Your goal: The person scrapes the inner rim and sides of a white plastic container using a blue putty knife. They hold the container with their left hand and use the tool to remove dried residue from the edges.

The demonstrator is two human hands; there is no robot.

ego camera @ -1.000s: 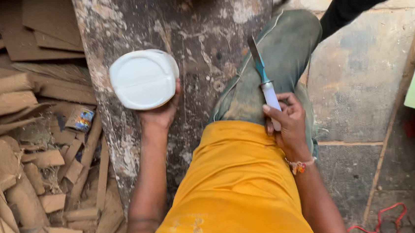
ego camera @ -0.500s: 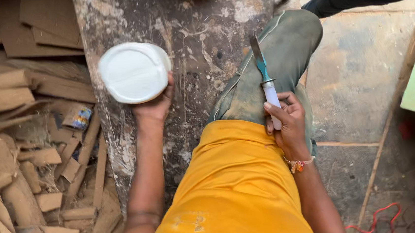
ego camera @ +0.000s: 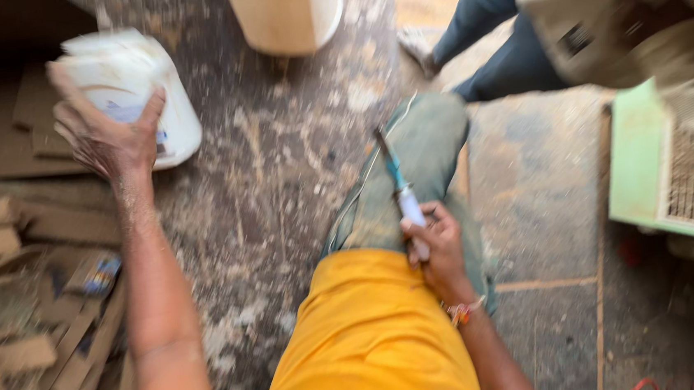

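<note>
While the left hand [ego camera: 107, 135] wraps the white plastic tub [ego camera: 137, 92] at ten o'clock, its grip pressed round the wall, the right hand [ego camera: 438, 246] pinches a knife [ego camera: 400, 191]. Tub seems light, rigid, slippery; best held round the body.

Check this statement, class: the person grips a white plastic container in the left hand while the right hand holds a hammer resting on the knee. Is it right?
Not quite. The head view shows the right hand holding a knife with a pale handle and a narrow blade, not a hammer. The rest stands: the left hand grips the white plastic container, and the knife rests along the knee.
</note>
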